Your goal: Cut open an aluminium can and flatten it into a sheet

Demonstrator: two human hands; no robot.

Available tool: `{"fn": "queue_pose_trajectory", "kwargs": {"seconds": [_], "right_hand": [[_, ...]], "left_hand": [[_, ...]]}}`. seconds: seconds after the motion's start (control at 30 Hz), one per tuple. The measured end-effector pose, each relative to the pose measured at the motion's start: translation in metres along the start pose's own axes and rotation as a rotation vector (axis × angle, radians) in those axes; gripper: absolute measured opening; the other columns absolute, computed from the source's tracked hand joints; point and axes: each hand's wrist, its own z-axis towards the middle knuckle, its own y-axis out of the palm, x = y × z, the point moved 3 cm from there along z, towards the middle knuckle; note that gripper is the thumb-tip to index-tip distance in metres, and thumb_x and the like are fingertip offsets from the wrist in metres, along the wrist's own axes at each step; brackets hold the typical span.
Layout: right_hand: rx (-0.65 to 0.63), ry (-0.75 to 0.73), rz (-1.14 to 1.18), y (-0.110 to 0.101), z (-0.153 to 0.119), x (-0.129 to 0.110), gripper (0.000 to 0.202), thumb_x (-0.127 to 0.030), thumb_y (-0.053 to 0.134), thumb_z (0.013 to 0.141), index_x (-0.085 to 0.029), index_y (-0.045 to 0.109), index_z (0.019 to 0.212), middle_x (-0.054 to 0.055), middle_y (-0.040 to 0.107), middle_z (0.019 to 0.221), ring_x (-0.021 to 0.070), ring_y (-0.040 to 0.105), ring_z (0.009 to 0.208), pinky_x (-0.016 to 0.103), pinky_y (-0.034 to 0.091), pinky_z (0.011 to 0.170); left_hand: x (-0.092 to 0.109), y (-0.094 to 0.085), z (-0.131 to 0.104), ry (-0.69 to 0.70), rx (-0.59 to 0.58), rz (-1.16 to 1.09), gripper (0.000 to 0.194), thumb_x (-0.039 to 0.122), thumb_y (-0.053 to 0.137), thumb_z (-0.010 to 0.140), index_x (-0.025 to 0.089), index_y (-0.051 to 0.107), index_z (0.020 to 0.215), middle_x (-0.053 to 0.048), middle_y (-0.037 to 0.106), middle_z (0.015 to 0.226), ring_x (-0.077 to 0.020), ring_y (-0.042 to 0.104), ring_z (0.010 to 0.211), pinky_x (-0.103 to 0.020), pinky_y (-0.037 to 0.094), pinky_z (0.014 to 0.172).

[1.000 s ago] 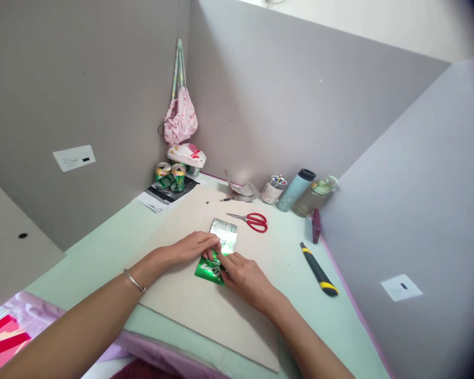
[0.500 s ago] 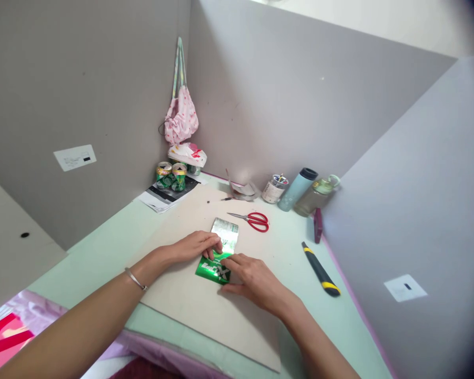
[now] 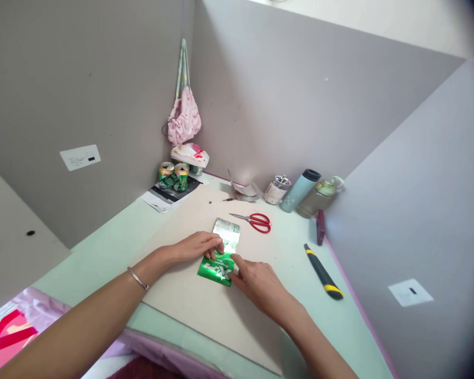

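1. Head view: your metal sheet [image 3: 214, 269] lies on the pale board [image 3: 177, 297], green panel nearest you, silvery panel at its 12 to 1 o'clock. Large, slanted white letters cross the glossy green; an X is clear, the rest too doubtful to spell. Fine green print on the silver is too small to read.
2. Your left hand [image 3: 200, 245] comes in from 9 o'clock, fingers bent over the sheet where the panels meet. You touch it from above; whether those fingers pinch anything, I cannot tell. A smooth metal bracelet [image 3: 138, 279] circles that wrist.
3. Your right hand [image 3: 263, 281] is at 3 o'clock, thumb and forefinger at the green panel's edge. I cannot tell whether they clamp it.
4. At 1 o'clock from the sheet, you have red-handled scissors [image 3: 258, 222], blades pointing to 9. At 3 o'clock, beyond your hand, lies a black and yellow tool [image 3: 324, 275].
5. Toward 2 o'clock stand a pen-filled tin [image 3: 275, 193] with unreadable print, a matte blue tumbler [image 3: 299, 193] and a translucent green-lidded bottle [image 3: 318, 202].
6. At 11 o'clock, crumpled green cans [image 3: 181, 181] sit on papers [image 3: 158, 201], below a gathered pink cloth bag [image 3: 185, 118].
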Motion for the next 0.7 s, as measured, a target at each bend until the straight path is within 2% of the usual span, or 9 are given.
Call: {"fn": "queue_pose_trajectory", "kwargs": {"seconds": [0.1,0.23,0.3,0.4,0.5,0.6,0.67,0.7], "right_hand": [[-0.027,0.070,0.175,-0.005,-0.005,0.004,0.028,-0.020,0.054,0.094,-0.024,0.059,0.122,0.000,0.074,0.074,0.0175,0.065,0.055,0.026,0.041,0.055],[-0.122,0.269,0.814,-0.002,-0.003,0.010,0.032,-0.027,0.059,0.089,-0.021,0.064,0.120,0.000,0.075,0.078,0.0163,0.067,0.056,0.027,0.050,0.059],[-0.163,0.311,0.974,-0.001,0.001,0.012,0.037,-0.029,0.061,0.086,-0.017,0.063,0.121,0.004,0.077,0.081,0.0185,0.070,0.059,0.030,0.054,0.060],[-0.185,0.315,1.095,-0.003,0.007,0.012,0.042,-0.038,0.063,0.085,-0.015,0.062,0.120,0.010,0.079,0.090,0.0227,0.076,0.074,0.035,0.059,0.069],[-0.132,0.299,1.225,-0.006,0.009,0.013,0.046,-0.045,0.069,0.083,-0.016,0.065,0.118,0.013,0.078,0.102,0.0249,0.076,0.091,0.039,0.059,0.082],[-0.022,0.237,1.302,-0.007,0.011,0.015,0.043,-0.039,0.074,0.082,-0.018,0.066,0.118,0.013,0.076,0.112,0.0267,0.073,0.103,0.040,0.058,0.087],[0.075,0.183,1.202,-0.007,0.012,0.017,0.040,-0.036,0.072,0.084,-0.019,0.065,0.120,0.013,0.075,0.113,0.0273,0.071,0.107,0.040,0.059,0.087],[0.120,0.162,1.130,-0.006,0.013,0.018,0.039,-0.035,0.070,0.085,-0.019,0.065,0.120,0.012,0.075,0.112,0.0270,0.071,0.107,0.040,0.059,0.086]], "left_hand": [[0.003,0.000,-0.001,0.010,-0.009,0.009,0.030,0.039,0.060,0.098,0.015,0.063,0.115,-0.007,0.067,0.111,-0.0196,0.067,0.093,-0.040,0.057,0.082],[0.005,0.000,-0.001,0.024,-0.022,0.031,0.030,0.039,0.059,0.098,0.015,0.063,0.114,-0.007,0.067,0.110,-0.0194,0.067,0.092,-0.040,0.057,0.082],[0.006,-0.001,-0.002,0.037,-0.025,0.048,0.030,0.040,0.059,0.098,0.015,0.063,0.113,-0.007,0.067,0.109,-0.0196,0.067,0.092,-0.040,0.057,0.083],[0.011,-0.004,-0.004,0.062,-0.026,0.076,0.033,0.044,0.056,0.099,0.015,0.064,0.111,-0.007,0.067,0.108,-0.0205,0.066,0.095,-0.042,0.054,0.086],[0.018,-0.008,-0.007,0.079,-0.060,0.096,0.037,0.049,0.051,0.099,0.018,0.065,0.113,-0.006,0.068,0.106,-0.0216,0.064,0.099,-0.039,0.050,0.089],[0.020,-0.011,-0.010,0.080,-0.105,0.113,0.047,0.050,0.071,0.085,0.023,0.064,0.123,-0.006,0.068,0.117,-0.0254,0.061,0.109,-0.033,0.047,0.092],[0.019,-0.012,-0.010,0.078,-0.099,0.132,0.064,0.043,0.085,0.071,0.025,0.061,0.128,-0.006,0.064,0.128,-0.0290,0.057,0.118,-0.033,0.043,0.097],[0.017,-0.012,-0.010,0.079,-0.088,0.140,0.067,0.039,0.087,0.069,0.025,0.060,0.129,-0.006,0.063,0.131,-0.0298,0.055,0.121,-0.034,0.042,0.099]]}}
